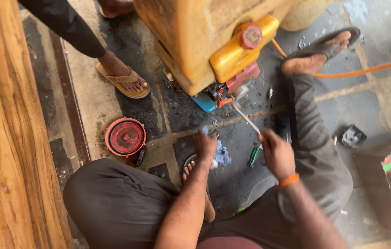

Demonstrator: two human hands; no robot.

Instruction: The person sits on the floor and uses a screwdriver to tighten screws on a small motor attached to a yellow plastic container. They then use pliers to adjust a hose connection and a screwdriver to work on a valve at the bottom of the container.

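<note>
**Working a thin tool into the sprayer's small engine**

We sit on the floor (380, 27) with our right hand (276, 152) closed around the handle end of a thin metal tool (245, 116), its tip at the small engine (225, 90) under the yellow tank (239, 48). Our left hand (204, 145) is curled over a blue rag (222, 156) on the floor, just beside our foot. A green-handled screwdriver (253, 157) lies between our hands, and a red round cover (125, 136) sits apart to the left. We judge the tool could slip off the engine part, since the grip is blurred and far from the tip. A bystander's sandalled foot (124, 76) stands near.
</note>
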